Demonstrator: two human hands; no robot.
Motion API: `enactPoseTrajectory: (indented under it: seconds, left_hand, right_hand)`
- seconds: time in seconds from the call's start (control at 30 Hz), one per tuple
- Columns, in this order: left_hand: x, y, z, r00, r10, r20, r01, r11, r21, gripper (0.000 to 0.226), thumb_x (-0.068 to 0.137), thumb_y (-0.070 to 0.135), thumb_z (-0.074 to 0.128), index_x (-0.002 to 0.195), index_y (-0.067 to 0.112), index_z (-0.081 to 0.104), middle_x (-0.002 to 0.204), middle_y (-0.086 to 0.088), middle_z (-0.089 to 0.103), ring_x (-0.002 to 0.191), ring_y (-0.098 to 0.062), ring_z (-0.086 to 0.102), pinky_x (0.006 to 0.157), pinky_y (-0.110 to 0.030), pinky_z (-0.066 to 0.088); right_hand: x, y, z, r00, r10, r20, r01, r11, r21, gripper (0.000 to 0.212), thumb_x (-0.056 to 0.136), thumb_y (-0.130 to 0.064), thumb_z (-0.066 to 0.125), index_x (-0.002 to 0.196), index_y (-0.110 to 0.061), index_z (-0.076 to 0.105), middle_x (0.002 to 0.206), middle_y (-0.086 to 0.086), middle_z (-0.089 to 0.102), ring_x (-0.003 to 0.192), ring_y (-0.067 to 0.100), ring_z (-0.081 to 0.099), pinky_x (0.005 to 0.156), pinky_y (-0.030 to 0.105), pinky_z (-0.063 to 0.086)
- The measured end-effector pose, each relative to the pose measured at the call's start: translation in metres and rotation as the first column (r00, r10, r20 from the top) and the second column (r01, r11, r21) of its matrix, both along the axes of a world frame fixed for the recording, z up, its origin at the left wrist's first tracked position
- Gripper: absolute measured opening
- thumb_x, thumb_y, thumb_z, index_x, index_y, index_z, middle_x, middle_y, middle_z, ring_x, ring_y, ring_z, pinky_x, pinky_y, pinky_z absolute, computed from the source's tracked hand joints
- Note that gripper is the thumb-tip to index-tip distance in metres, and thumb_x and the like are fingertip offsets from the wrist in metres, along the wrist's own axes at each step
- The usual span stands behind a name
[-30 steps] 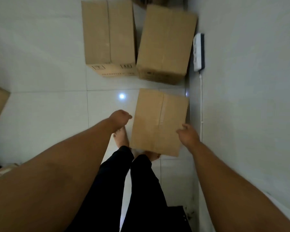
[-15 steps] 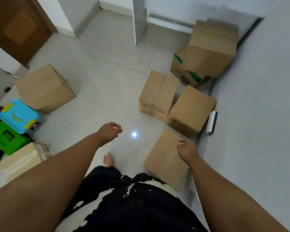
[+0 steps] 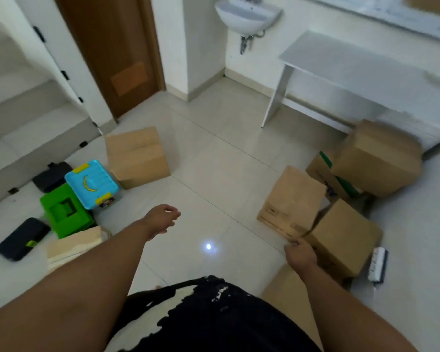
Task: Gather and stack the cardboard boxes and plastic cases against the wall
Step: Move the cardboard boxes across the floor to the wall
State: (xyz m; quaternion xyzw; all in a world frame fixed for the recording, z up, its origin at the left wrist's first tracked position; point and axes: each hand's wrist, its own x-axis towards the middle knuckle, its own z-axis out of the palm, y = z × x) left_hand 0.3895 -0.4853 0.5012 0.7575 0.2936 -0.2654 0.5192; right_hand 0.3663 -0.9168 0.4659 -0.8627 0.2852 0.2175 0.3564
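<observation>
Still loose: plastic cases [image 3: 87,191] at frame left.
Left hand [image 3: 160,219], empty and half-open, is nearer; right hand [image 3: 300,255] curls empty lower right.

There is a single view, from a wide-angle camera worn on the person's head, looking forward and steeply down across a tiled floor [image 3: 214,153]. Both forearms reach in from the bottom edge, the left hand [image 3: 161,219] and right hand [image 3: 301,255] close beneath the lens. The far wall, with a washbasin [image 3: 248,15] and a wooden door [image 3: 112,52], lies along the top. Straight edges bow toward the frame's borders.
</observation>
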Motion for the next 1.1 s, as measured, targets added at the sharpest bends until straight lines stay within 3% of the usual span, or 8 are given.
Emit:
enactPoseTrajectory:
  seconds: [0.13, 0.3, 0.43, 0.7, 0.8, 0.93, 1.03, 1.1]
  left_hand:
    - [0.007, 0.119, -0.002, 0.997, 0.076, 0.002, -0.076, 0.993, 0.088, 0.02, 0.1, 0.033, 0.068, 0.11, 0.016, 0.067, 0.118, -0.013, 0.07, 0.1, -0.025, 0.063, 0.079, -0.036, 0.048]
    - [-0.003, 0.205, -0.011, 0.97, 0.224, 0.09, -0.234, 0.964, 0.127, 0.017, 0.094, 0.034, 0.074, 0.1, 0.02, 0.068, 0.114, -0.014, 0.07, 0.094, -0.023, 0.062, 0.08, -0.036, 0.047]
    - [-0.01, 0.234, -0.02, 0.939, 0.318, 0.133, -0.33, 0.941, 0.078, 0.017, 0.094, 0.034, 0.075, 0.104, 0.023, 0.066, 0.111, -0.012, 0.07, 0.09, -0.022, 0.061, 0.082, -0.037, 0.049]
    - [0.037, 0.289, -0.025, 0.892, 0.417, 0.176, -0.429, 0.902, 0.037, 0.026, 0.098, 0.036, 0.072, 0.117, 0.019, 0.065, 0.107, -0.001, 0.067, 0.087, -0.018, 0.063, 0.074, -0.031, 0.049]
    - [0.066, 0.321, -0.037, 0.888, 0.435, 0.149, -0.447, 0.893, 0.06, 0.027, 0.096, 0.038, 0.073, 0.115, 0.02, 0.066, 0.109, 0.0, 0.068, 0.097, -0.02, 0.066, 0.08, -0.033, 0.051]
    - [0.123, 0.373, -0.048, 0.874, 0.476, 0.099, -0.485, 0.868, 0.106, 0.023, 0.097, 0.037, 0.073, 0.109, 0.019, 0.065, 0.106, -0.006, 0.067, 0.086, -0.02, 0.063, 0.073, -0.035, 0.05]
    - [0.168, 0.406, -0.044, 0.852, 0.518, 0.083, -0.524, 0.835, 0.17, 0.026, 0.098, 0.039, 0.072, 0.113, 0.019, 0.066, 0.108, -0.004, 0.067, 0.09, -0.022, 0.064, 0.078, -0.037, 0.052]
    - [0.197, 0.421, -0.043, 0.82, 0.568, 0.077, -0.572, 0.801, 0.179, 0.025, 0.097, 0.039, 0.073, 0.113, 0.02, 0.068, 0.108, -0.006, 0.07, 0.092, -0.024, 0.068, 0.081, -0.039, 0.055]
  right_hand:
    - [0.026, 0.125, 0.013, 0.99, 0.084, 0.109, -0.097, 0.988, 0.12, 0.031, 0.099, -0.011, 0.063, 0.13, -0.013, 0.062, 0.08, 0.006, 0.067, 0.07, 0.017, 0.06, 0.064, 0.025, 0.05]
    - [0.061, 0.239, 0.039, 0.971, 0.16, 0.18, -0.193, 0.964, 0.185, 0.025, 0.099, -0.019, 0.063, 0.123, -0.023, 0.064, 0.092, 0.002, 0.073, 0.074, 0.015, 0.065, 0.069, 0.029, 0.052]
    - [0.098, 0.284, 0.042, 0.956, 0.236, 0.173, -0.264, 0.951, 0.163, 0.027, 0.099, -0.018, 0.063, 0.125, -0.02, 0.063, 0.09, 0.003, 0.072, 0.072, 0.016, 0.064, 0.077, 0.035, 0.055]
    - [0.191, 0.355, 0.026, 0.967, 0.239, 0.089, -0.248, 0.962, 0.113, 0.027, 0.096, -0.015, 0.064, 0.123, -0.021, 0.063, 0.065, 0.002, 0.06, 0.056, 0.016, 0.052, 0.058, 0.027, 0.043]
    - [0.239, 0.389, 0.006, 0.968, 0.243, 0.059, -0.249, 0.962, 0.111, 0.027, 0.095, -0.019, 0.063, 0.122, -0.023, 0.064, 0.065, 0.001, 0.062, 0.058, 0.016, 0.056, 0.062, 0.028, 0.046]
    - [0.322, 0.434, -0.017, 0.938, 0.345, 0.021, -0.345, 0.933, 0.104, 0.027, 0.097, -0.022, 0.064, 0.123, -0.024, 0.062, 0.067, 0.001, 0.065, 0.062, 0.018, 0.06, 0.069, 0.029, 0.049]
    - [0.39, 0.466, -0.011, 0.902, 0.432, 0.006, -0.431, 0.899, 0.083, 0.023, 0.098, -0.024, 0.065, 0.12, -0.023, 0.062, 0.068, -0.002, 0.066, 0.066, 0.016, 0.062, 0.077, 0.03, 0.05]
    - [0.434, 0.485, -0.01, 0.878, 0.479, -0.005, -0.478, 0.876, 0.062, 0.012, 0.099, -0.024, 0.063, 0.11, -0.021, 0.066, 0.082, -0.004, 0.068, 0.072, 0.014, 0.063, 0.086, 0.031, 0.052]
